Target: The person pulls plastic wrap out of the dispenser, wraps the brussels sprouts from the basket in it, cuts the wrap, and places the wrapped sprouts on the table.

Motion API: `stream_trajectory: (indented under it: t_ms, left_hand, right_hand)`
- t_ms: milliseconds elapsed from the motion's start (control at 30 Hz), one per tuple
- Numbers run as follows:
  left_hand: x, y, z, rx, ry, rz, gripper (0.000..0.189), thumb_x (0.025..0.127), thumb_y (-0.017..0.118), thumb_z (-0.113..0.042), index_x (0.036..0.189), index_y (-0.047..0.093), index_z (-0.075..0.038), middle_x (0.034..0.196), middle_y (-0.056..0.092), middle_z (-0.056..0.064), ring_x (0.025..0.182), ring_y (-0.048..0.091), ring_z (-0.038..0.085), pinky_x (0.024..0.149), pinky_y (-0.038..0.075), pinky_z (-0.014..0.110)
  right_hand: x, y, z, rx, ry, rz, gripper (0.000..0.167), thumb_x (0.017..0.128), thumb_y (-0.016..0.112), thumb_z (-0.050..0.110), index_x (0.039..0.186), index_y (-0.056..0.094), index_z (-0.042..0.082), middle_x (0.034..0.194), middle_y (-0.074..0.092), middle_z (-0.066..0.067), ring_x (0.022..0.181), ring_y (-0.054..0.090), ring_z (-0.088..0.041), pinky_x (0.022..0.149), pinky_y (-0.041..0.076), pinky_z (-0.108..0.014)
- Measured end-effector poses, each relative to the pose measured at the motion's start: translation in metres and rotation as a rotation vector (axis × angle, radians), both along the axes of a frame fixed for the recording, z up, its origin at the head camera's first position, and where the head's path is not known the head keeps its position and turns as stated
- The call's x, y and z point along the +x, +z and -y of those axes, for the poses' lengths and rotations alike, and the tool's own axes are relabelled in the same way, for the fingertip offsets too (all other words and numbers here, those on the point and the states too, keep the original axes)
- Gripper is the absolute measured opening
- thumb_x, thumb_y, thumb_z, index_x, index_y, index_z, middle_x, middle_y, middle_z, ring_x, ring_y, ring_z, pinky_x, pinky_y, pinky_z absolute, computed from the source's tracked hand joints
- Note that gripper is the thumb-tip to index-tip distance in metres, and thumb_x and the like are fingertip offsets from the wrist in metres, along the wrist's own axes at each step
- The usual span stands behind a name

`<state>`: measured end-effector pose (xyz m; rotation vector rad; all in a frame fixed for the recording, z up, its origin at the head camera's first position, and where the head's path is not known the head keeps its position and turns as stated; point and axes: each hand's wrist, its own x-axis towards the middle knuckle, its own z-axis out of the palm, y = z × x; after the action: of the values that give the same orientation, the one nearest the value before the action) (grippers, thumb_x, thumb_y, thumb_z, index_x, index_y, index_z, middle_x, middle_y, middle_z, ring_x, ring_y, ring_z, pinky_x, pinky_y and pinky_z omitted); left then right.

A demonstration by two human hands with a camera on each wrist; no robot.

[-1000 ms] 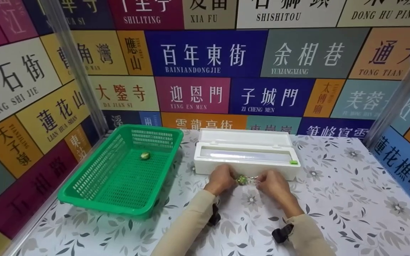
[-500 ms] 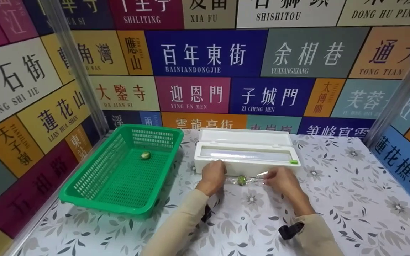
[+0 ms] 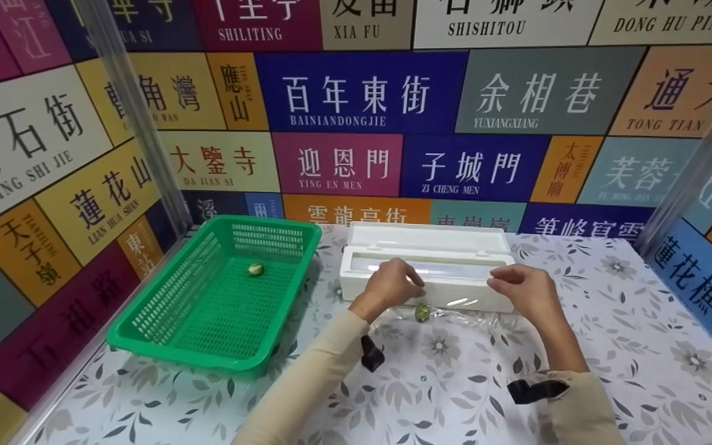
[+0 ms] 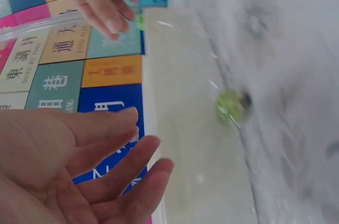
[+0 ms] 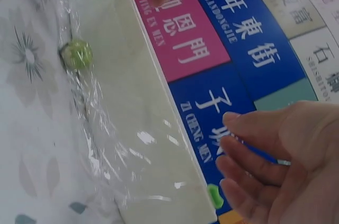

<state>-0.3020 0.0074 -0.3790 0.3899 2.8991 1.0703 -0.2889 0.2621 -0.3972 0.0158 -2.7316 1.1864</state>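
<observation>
Basket (image 3: 220, 318) left on the table (image 3: 628, 346), one sprout (image 3: 256, 269) inside, box (image 3: 455, 295) right of basket, second sprout (image 3: 422, 313) before the box, wall (image 3: 362, 93) behind.

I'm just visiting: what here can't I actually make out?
Head view: where the clear film ends; see-through, it fades into the patterned cloth.
Head view: what the pale piece in the green basket is; too small.
Left wrist view: surface detail on the round green piece; blurred.
Left wrist view: one end of the white box; cut off by the bottom edge.

Probably a booth — sign-printed walls (image 3: 356, 93), clear corner posts (image 3: 139, 123), flowered tabletop (image 3: 646, 371).
</observation>
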Motion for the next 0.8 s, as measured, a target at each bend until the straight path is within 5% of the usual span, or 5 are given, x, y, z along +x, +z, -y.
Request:
stream_trajectory:
  t_ms: [167,333,533,800]
  left_hand:
    - [-0.008,0.012,-0.015,-0.011,-0.044,0.005,0.015,0.087,0.078,-0.016,0.099,0.080,-0.009,0.109,0.077,0.006,0.105,0.070,0.023,0.088,0.059,0.030]
    - [-0.014,0.013,-0.032,-0.035,-0.069,-0.043,0.014,0.087,0.076,-0.014,0.100,0.081,-0.010,0.107,0.078,0.004,0.106,0.070,0.021,0.087,0.057,0.026]
    - [-0.021,0.003,-0.054,0.093,-0.098,-0.077,0.014,0.089,0.072,-0.013,0.101,0.080,-0.008,0.099,0.079,0.005,0.093,0.073,0.017,0.071,0.055,0.018]
    - [-0.032,-0.007,-0.083,0.166,-0.124,-0.161,0.018,0.092,0.072,-0.019,0.106,0.079,-0.010,0.107,0.078,0.000,0.106,0.070,0.014,0.093,0.054,0.018]
  right_hand:
    - [-0.003,-0.009,-0.014,-0.032,-0.023,-0.052,0.039,0.094,0.071,0.024,0.125,0.067,0.001,0.131,0.064,-0.025,0.125,0.057,-0.041,0.098,0.051,-0.047]
    - [-0.008,-0.022,-0.028,-0.053,-0.001,-0.091,0.048,0.091,0.075,0.024,0.132,0.062,0.002,0.144,0.048,-0.028,0.135,0.044,-0.047,0.110,0.040,-0.061]
    - [-0.015,-0.042,-0.041,-0.069,0.024,-0.080,0.059,0.089,0.076,0.022,0.140,0.054,0.000,0.151,0.037,-0.030,0.142,0.033,-0.049,0.118,0.027,-0.064]
    - [-0.020,-0.052,-0.043,-0.105,0.048,-0.069,0.060,0.093,0.072,0.026,0.142,0.051,-0.002,0.152,0.037,-0.030,0.144,0.031,-0.048,0.121,0.024,-0.062]
